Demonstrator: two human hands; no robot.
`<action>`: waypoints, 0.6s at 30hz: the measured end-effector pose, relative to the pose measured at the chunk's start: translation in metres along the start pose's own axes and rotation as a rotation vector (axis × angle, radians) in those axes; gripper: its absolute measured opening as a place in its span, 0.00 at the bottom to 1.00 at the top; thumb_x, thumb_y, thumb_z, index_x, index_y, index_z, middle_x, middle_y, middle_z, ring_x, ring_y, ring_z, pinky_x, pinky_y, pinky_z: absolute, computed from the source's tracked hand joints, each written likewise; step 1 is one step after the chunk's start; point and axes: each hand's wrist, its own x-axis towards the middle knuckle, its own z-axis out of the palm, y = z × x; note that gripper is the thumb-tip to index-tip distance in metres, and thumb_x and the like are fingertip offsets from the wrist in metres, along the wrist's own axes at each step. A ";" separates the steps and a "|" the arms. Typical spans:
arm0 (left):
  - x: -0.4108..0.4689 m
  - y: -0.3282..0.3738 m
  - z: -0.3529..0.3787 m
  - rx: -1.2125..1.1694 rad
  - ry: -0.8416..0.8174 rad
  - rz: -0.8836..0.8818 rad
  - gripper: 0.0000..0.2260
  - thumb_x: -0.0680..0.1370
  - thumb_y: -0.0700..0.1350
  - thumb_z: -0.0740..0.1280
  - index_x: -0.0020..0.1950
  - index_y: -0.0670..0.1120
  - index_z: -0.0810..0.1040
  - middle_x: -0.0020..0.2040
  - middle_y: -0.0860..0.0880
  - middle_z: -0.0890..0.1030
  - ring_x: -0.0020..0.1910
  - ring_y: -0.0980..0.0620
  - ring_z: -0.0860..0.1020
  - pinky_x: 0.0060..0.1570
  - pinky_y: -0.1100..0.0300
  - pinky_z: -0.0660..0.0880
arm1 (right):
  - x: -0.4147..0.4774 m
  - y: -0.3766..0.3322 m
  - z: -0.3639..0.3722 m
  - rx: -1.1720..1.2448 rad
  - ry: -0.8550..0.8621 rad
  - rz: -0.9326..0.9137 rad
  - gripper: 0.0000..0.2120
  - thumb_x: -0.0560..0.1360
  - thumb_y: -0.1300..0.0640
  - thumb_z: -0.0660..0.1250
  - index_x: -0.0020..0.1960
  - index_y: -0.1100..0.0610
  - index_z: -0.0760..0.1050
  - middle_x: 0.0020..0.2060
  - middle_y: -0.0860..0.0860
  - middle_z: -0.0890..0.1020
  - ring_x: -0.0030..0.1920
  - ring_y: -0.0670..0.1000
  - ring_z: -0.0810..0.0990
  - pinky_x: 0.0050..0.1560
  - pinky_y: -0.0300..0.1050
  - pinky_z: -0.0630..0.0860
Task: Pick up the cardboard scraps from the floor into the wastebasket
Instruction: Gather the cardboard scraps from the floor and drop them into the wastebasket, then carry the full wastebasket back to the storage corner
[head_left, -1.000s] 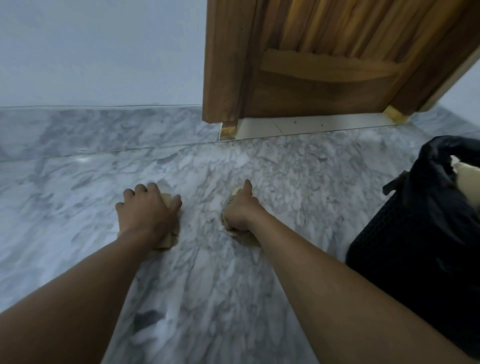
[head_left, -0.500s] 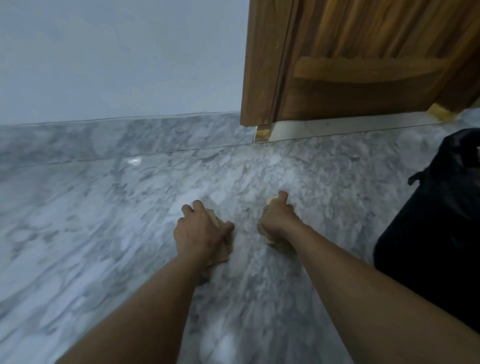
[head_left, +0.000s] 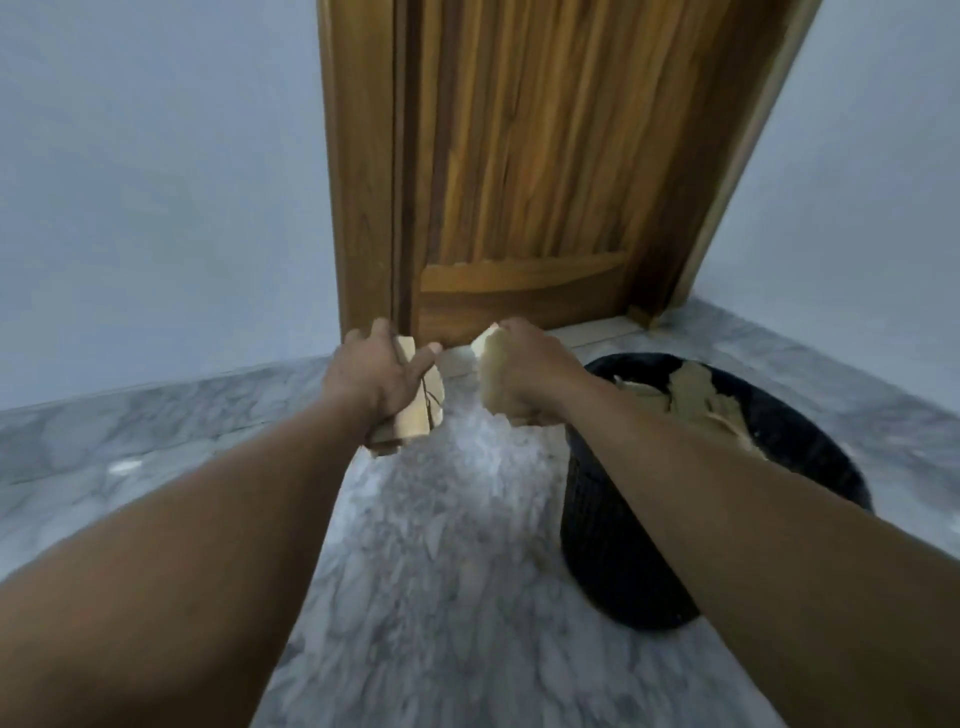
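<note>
Two cardboard scraps are held aloft, one clenched in the left hand (head_left: 375, 378) and one in the right hand (head_left: 524, 375), so both should swing right over the wastebasket (head_left: 618, 561) before the fingers loosen.

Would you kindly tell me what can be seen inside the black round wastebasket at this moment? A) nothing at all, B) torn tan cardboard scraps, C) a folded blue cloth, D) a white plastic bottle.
B: torn tan cardboard scraps lie piled inside the black round wastebasket, which stands on the grey marble floor beside the person's right arm.
</note>
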 end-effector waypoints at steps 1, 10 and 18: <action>0.002 0.026 -0.010 -0.019 -0.009 0.033 0.34 0.77 0.71 0.57 0.71 0.45 0.67 0.66 0.38 0.73 0.62 0.35 0.76 0.60 0.45 0.74 | 0.001 0.004 -0.023 -0.031 0.035 0.008 0.23 0.78 0.56 0.66 0.71 0.58 0.67 0.65 0.53 0.75 0.63 0.56 0.75 0.59 0.48 0.72; -0.039 0.218 0.007 -0.181 -0.200 0.243 0.24 0.85 0.58 0.53 0.75 0.45 0.65 0.72 0.37 0.66 0.69 0.34 0.68 0.69 0.40 0.68 | -0.053 0.112 -0.145 0.055 0.282 0.260 0.14 0.83 0.60 0.57 0.62 0.65 0.76 0.61 0.62 0.78 0.58 0.62 0.77 0.50 0.47 0.68; -0.057 0.238 0.076 0.096 -0.249 0.275 0.23 0.81 0.53 0.61 0.74 0.46 0.66 0.71 0.38 0.71 0.69 0.37 0.67 0.67 0.45 0.68 | -0.096 0.205 -0.155 0.127 0.272 0.341 0.04 0.76 0.55 0.62 0.45 0.54 0.74 0.43 0.53 0.76 0.41 0.50 0.73 0.40 0.40 0.70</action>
